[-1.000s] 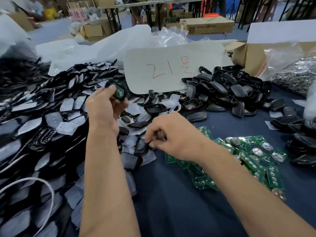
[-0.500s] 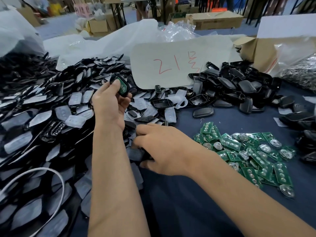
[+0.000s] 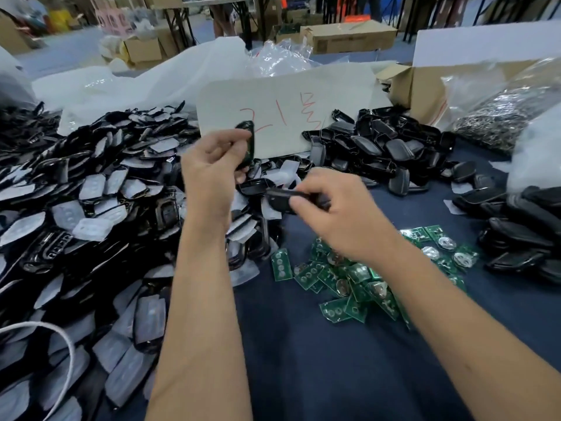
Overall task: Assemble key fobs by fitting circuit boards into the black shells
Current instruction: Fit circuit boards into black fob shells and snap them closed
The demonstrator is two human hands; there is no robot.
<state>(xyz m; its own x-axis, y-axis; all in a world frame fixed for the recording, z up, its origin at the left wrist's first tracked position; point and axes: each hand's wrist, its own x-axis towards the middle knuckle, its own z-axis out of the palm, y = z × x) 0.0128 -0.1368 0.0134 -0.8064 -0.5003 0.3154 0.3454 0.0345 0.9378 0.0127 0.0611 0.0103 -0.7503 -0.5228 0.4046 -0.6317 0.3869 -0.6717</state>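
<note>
The left hand [image 3: 212, 165] pinches an upright shell with its board [image 3: 247, 144]; just below-right of it, the right hand [image 3: 337, 214] pinches a flat-lying black shell [image 3: 280, 197], long axis pointing toward it.

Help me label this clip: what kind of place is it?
Probably a small assembly workshop or warehouse: heaps of black shells, a pile of green circuit boards on the table, cardboard boxes behind.
</note>
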